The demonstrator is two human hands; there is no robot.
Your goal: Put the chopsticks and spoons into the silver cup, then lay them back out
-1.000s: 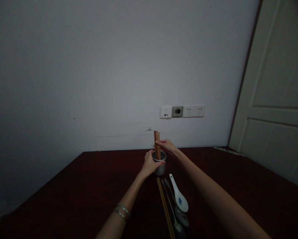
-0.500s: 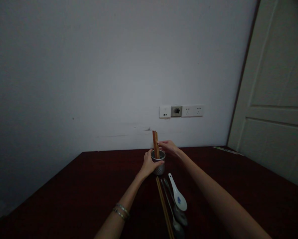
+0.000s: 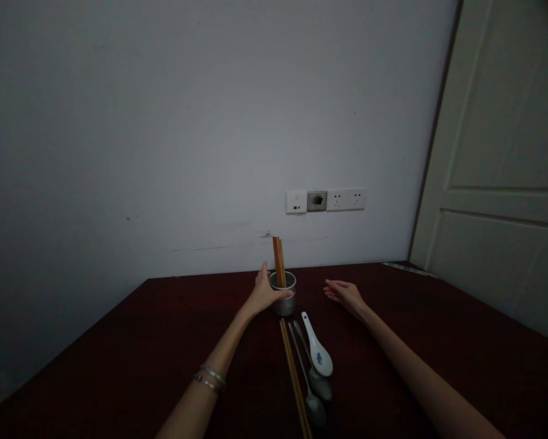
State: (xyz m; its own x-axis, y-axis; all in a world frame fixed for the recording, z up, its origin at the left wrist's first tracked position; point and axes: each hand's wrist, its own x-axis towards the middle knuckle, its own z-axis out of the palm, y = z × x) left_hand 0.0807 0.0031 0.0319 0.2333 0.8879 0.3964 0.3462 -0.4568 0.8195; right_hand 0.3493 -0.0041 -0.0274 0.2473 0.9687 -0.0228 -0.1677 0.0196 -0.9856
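A perforated metal utensil cup [image 3: 284, 305] stands upright near the wall, holding several wooden chopsticks [image 3: 279, 262] that lean slightly left. My left hand [image 3: 261, 294] is at the cup's left side, thumb across its front and fingers spread beside the rim; it looks loosened rather than gripping. To the right of the cup, my right hand [image 3: 346, 295] hovers with nothing in it, fingers loosely stretched and apart from everything. In front of the cup lie more chopsticks [image 3: 295, 378], two metal spoons [image 3: 315, 408] [image 3: 320, 385] and a white ceramic spoon [image 3: 318, 350] with a blue mark.
The dark red table [image 3: 173, 341] meets a pale wall [image 3: 210, 122] behind the cup. Sockets and a switch [image 3: 326, 200] are set in the wall above it. A panelled door [image 3: 498, 152] stands at the right, near a thin strip [image 3: 409, 269] on the table's back edge.
My right hand has let go of the chopsticks in the cup and moved right. My left hand's fingers have loosened from around the cup. The view has shifted slightly.
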